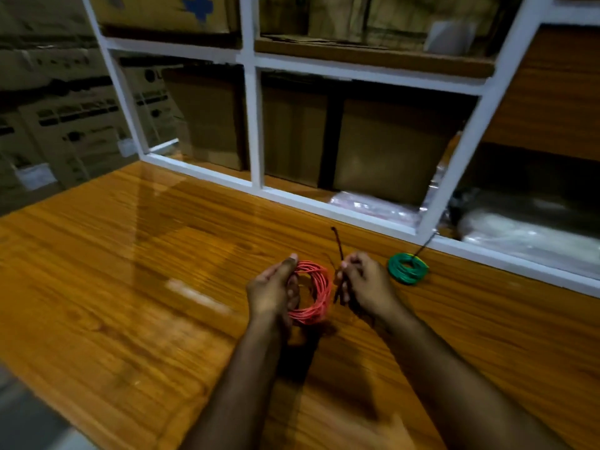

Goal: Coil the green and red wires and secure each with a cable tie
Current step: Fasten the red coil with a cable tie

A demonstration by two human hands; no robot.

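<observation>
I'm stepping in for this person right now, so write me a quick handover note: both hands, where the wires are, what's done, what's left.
Left hand: grips the red wire coil, held just above the wooden table.
Right hand: pinches a dark cable tie beside the red coil.
Green wire coil: lies on the table to the right, with a dark tie tail sticking out.
Done: both wires coiled; green looks tied.
Left: close the tie round the red coil; it does not look fastened yet.
</observation>
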